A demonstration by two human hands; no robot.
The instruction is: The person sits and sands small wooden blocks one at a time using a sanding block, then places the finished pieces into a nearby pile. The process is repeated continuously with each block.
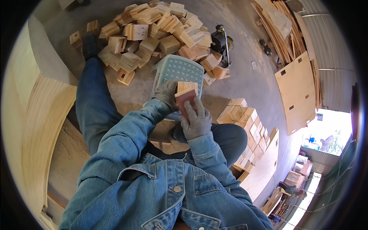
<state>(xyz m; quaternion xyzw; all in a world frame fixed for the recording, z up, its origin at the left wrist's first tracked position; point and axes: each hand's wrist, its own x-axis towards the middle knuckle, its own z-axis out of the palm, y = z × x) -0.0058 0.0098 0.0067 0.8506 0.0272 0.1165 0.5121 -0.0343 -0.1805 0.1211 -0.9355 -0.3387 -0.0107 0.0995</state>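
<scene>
You have two gloved hands (197, 123), one wooden block (187, 87), one reddish-brown slab (184, 102), one plastic stool (180, 68), one far block heap (168, 44), one right-hand block stack (251, 124).

One fisheye view looks steeply down from the wearer's head, slightly forward, close over the denim jacket (163, 191) at six o'clock and farther from the wood-block heap (148, 46) between eleven and twelve.
</scene>
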